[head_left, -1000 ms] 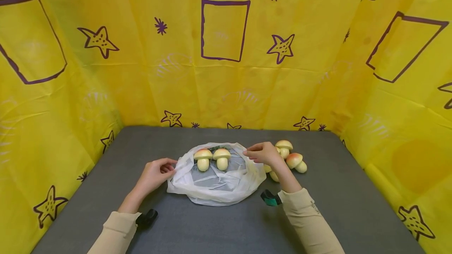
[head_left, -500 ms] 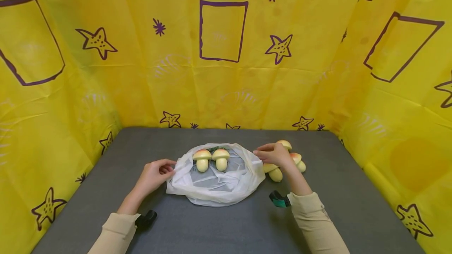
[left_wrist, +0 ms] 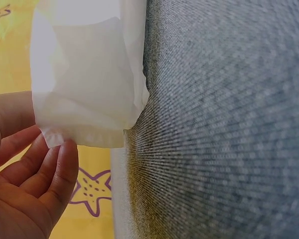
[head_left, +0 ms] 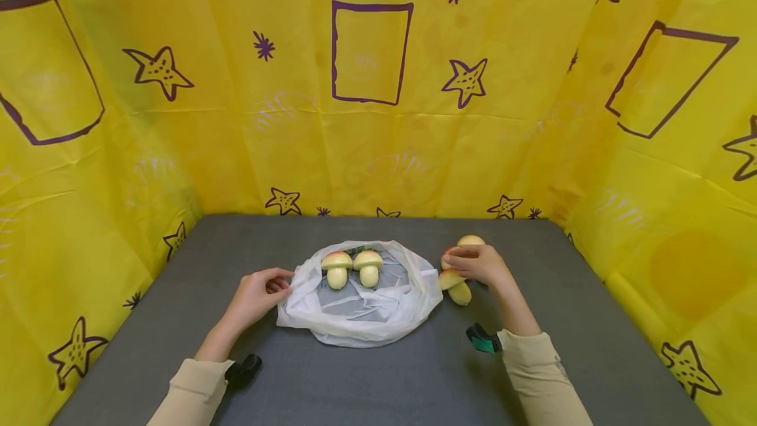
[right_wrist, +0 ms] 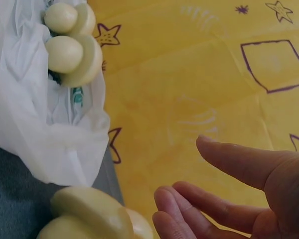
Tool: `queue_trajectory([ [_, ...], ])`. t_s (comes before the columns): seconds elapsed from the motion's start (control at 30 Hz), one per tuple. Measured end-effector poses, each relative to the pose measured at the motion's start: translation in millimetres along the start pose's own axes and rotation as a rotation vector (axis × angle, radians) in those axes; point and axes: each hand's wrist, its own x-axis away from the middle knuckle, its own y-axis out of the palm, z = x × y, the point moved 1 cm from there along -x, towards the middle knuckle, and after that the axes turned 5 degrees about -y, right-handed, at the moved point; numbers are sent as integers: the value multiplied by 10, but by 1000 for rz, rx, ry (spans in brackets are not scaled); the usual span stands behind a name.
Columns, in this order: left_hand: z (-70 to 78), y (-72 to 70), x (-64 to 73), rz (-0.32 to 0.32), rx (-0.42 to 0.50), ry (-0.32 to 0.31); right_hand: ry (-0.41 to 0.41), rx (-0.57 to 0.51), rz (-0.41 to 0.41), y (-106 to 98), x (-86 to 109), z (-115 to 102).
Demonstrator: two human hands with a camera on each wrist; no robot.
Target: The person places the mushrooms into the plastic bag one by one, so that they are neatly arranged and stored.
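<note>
A white plastic bag (head_left: 355, 327) lies with its mouth spread wide on the grey table. Two cream toy mushrooms (head_left: 368, 268) with orange-tinged caps sit side by side inside it. My left hand (head_left: 260, 294) pinches the left edge of the bag; in the left wrist view the film (left_wrist: 84, 74) hangs between its fingers. To the right of the bag, my right hand (head_left: 481, 265) hovers over more toy mushrooms (head_left: 458, 292), partly hiding them. Its fingers and thumb are apart with nothing between them in the right wrist view, and a mushroom (right_wrist: 89, 214) lies below.
The dark grey table (head_left: 378, 386) is enclosed at the back and sides by yellow cloth (head_left: 378, 163) with purple drawings. A black strap device (head_left: 244, 368) is at the left wrist and a black-green one (head_left: 483, 340) at the right.
My right hand has left the bag's right rim and moved right, over the loose mushrooms. The left hand stays at the bag's left edge.
</note>
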Motion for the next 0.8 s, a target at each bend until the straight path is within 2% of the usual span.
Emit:
queue_trajectory([
  [0.37, 4, 0, -4, -6, 4, 0, 15, 11, 59, -150, 91, 169],
  [0.8, 10, -17, 10, -9, 0, 8, 36, 32, 64, -271, 196, 337],
])
